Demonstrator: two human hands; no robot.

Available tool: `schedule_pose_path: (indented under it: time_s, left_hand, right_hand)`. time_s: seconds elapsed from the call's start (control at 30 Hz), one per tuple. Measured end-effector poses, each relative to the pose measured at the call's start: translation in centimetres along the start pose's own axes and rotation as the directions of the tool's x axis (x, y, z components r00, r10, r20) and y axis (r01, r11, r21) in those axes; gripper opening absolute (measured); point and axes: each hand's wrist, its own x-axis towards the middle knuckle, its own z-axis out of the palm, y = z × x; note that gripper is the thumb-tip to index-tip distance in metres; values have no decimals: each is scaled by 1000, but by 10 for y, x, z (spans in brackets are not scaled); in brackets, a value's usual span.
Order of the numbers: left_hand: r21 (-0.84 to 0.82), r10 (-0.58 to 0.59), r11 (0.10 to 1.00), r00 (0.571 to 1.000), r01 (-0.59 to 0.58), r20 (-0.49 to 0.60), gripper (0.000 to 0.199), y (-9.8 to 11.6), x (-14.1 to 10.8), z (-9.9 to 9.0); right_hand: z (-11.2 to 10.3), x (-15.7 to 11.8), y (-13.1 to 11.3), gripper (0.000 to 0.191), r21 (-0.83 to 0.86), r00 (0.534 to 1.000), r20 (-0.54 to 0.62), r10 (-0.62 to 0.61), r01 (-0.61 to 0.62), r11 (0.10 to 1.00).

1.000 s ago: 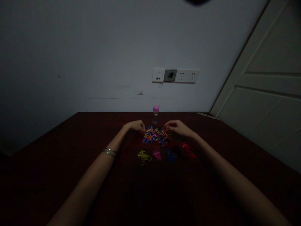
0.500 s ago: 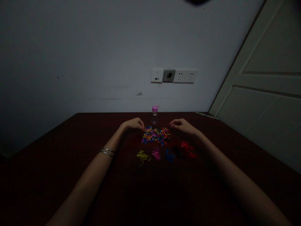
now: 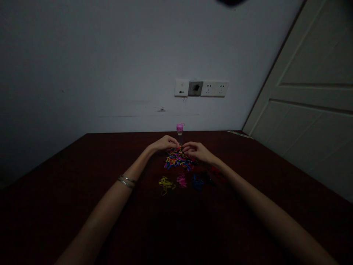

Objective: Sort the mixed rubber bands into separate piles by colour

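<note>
In the head view, the left hand and right hand are narrowing their fingers at the far edge of the mixed coloured pile on the table; whether either is gripping a piece, I cannot tell. The bottle is standing just behind, so straying fingers could be tipping it

We find no readable text, brand, number or sign in view. On the white wall plate we note a faint mark above the ports – too small and dim to make out. The sockets, the grey switch plate and the bottle yield nothing legible to us. We note a patterned strip at the table's far edge – whether it bears print, we cannot tell.
</note>
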Motion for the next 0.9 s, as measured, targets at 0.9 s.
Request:
schedule_pose_path:
  time_s: [0.9]
  left_hand:
    - [-124,-66,990,998,68,15,23,5,1,28]
  right_hand:
    - [5,-4,-5,19,-167,987,-112,-114,94,981]
